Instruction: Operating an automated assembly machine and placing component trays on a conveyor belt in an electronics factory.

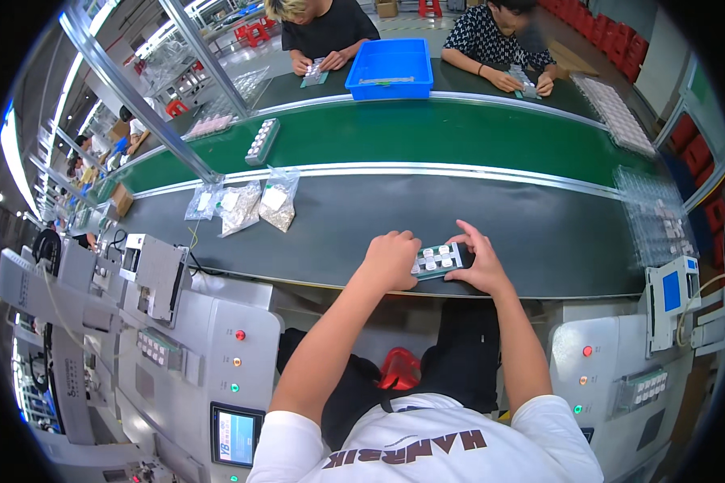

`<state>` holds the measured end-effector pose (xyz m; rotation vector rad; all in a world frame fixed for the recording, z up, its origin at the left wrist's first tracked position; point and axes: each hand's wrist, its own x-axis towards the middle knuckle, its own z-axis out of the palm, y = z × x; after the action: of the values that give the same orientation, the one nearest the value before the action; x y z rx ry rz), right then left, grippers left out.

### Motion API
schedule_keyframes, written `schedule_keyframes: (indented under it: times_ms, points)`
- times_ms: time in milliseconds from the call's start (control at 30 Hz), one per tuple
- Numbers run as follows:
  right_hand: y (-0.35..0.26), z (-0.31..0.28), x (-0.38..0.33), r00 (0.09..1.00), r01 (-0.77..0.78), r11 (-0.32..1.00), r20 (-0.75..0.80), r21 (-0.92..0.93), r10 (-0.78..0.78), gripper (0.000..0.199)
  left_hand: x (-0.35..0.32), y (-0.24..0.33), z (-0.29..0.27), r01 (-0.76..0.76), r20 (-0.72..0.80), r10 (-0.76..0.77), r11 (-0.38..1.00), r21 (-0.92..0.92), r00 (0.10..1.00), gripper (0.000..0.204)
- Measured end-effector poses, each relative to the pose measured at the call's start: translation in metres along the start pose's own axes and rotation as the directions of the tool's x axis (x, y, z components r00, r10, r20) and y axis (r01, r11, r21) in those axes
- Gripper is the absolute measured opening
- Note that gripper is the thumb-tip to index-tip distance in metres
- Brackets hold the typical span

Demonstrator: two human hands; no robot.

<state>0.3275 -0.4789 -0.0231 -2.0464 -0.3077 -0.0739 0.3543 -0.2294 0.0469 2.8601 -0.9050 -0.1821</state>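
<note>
A small green-and-grey tray (pixel 437 260) carrying white square parts in two rows lies at the front edge of the dark worktop, between my hands. My left hand (pixel 391 259) is closed over its left end, the fingers curled and partly hiding it. My right hand (pixel 483 264) curves around the right end. Its thumb touches the near corner, other fingertips meet the far corner, and the index finger is raised off it. Beyond my left hand, clear plastic bags (pixel 277 203) of small pale pieces lie on the worktop (pixel 354 209).
A green conveyor (pixel 491 133) crosses behind, bearing a similar tray (pixel 262 141). Two people work across it beside a blue bin (pixel 390 71). Machines with buttons stand at left (pixel 217 362) and right (pixel 612 362). Clear trays (pixel 652 213) are stacked at the right end.
</note>
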Motion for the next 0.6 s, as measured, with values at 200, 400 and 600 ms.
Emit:
schedule_keyframes:
  times_ms: [200,400,600]
  points:
    - [0.008,0.001,0.008,0.987,0.160,0.986,-0.026,0.054,-0.159,0.123,0.004,-0.015,0.004,-0.121,-0.009,0.121,0.992,0.038,0.993,0.043]
    - [0.048,0.008,0.013,0.974,0.181,0.873,-0.204,0.453,-0.096,0.084,-0.022,-0.022,0.017,-0.186,-0.196,0.164,0.977,-0.101,0.967,0.037]
    - [0.064,0.003,0.006,0.972,0.130,0.950,-0.224,0.285,-0.066,0.050,-0.109,-0.007,0.018,0.044,-0.277,-0.101,0.977,-0.207,0.955,0.037]
